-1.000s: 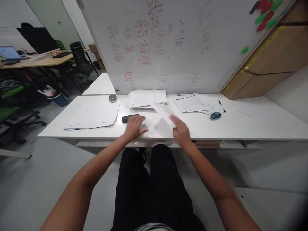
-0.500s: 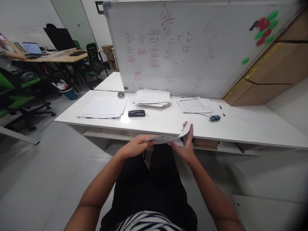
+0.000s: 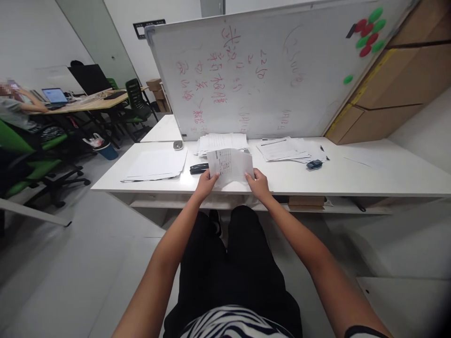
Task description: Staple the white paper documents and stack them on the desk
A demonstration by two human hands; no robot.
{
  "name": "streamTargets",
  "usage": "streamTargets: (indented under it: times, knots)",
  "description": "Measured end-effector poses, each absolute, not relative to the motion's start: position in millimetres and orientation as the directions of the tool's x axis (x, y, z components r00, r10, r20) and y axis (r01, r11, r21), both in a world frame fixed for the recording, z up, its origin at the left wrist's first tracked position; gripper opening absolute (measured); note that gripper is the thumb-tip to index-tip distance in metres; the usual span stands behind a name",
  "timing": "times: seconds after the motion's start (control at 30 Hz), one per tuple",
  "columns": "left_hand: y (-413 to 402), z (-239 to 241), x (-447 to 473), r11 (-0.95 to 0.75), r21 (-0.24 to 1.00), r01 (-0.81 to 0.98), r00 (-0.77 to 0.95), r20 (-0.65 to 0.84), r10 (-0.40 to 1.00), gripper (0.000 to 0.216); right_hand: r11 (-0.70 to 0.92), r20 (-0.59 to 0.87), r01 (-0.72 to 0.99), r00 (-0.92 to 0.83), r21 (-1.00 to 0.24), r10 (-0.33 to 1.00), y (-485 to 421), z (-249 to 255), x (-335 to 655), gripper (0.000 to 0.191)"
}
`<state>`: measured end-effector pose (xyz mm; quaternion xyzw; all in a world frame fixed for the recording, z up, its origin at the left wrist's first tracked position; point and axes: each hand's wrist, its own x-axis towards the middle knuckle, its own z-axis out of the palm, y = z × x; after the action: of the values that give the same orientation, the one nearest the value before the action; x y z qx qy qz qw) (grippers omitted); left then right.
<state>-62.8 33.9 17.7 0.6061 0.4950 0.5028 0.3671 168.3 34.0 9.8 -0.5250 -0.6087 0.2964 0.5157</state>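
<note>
Printed paper (image 3: 232,165) is held up over the front of the white table, its text facing me. My left hand (image 3: 207,184) pinches its lower left corner, thumb on the near side. On the lower right corner my right hand (image 3: 258,183) is closed the same way. Whether it is one sheet or more, I cannot tell. A black stapler (image 3: 198,169) lies just left of the paper, partly hidden behind it. Behind the held paper rises a pile of printed sheets (image 3: 221,141), its front covered in part.
A flat stack of paper (image 3: 155,162) lies on the white table (image 3: 366,180) at left, near a small round-cornered object (image 3: 178,145). Spread sheets (image 3: 285,150) and a dark crumpled item (image 3: 314,165) lie at right. A whiteboard (image 3: 225,108) stands behind; cardboard boxes (image 3: 394,84) are stacked right.
Both hands have moved up and forward from the table's front edge to above the tabletop. The paper, bent and nearly edge-on before, now stands upright and open between them.
</note>
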Motion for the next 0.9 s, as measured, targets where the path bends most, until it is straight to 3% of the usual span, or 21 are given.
streamTargets:
  times: [0.4, 0.5, 0.6, 0.67, 0.77, 0.83, 0.9]
  knots:
    - [25.1, 8.6, -79.3, -0.282, 0.941, 0.189, -0.051, 0.296, 0.954, 0.043, 0.199, 0.264, 0.418, 0.102, -0.886, 0.959, 12.1, -11.4, 183.4, 0.036]
    - [27.9, 19.0, -88.4, -0.263, 0.950, 0.168, -0.072, 0.278, 0.958, 0.048, 0.198, 0.245, 0.357, 0.090, -0.913, 0.965, -2.0, -12.3, 195.9, 0.040]
    - [35.9, 26.6, -102.3, -0.219, 0.934, 0.283, -0.154, 0.270, 0.951, 0.046, 0.106, 0.129, 0.214, 0.096, -0.971, 0.987, -18.3, -21.9, 207.7, 0.046]
    - [44.0, 27.0, -111.1, -0.198, 0.855, 0.479, -0.166, 0.310, 0.936, 0.044, 0.018, 0.033, 0.146, 0.100, -0.989, 0.994, -28.5, -31.9, 212.2, 0.048]
    - [59.3, 18.7, -119.6, -0.190, 0.583, 0.790, -0.066, 0.389, 0.919, 0.052, -0.081, -0.074, 0.054, 0.128, -0.995, 0.989, -40.8, -44.6, 212.3, 0.049]
    - [69.0, 8.7, -122.1, -0.195, 0.452, 0.871, -0.007, 0.408, 0.913, 0.058, -0.122, -0.124, -0.027, 0.141, -0.992, 0.982, -46.2, -48.3, 209.4, 0.048]
    - [75.0, -0.9, -123.5, -0.193, 0.423, 0.886, -0.005, 0.424, 0.906, 0.051, -0.143, -0.155, -0.091, 0.139, -0.985, 0.978, -49.0, -47.9, 206.0, 0.046]
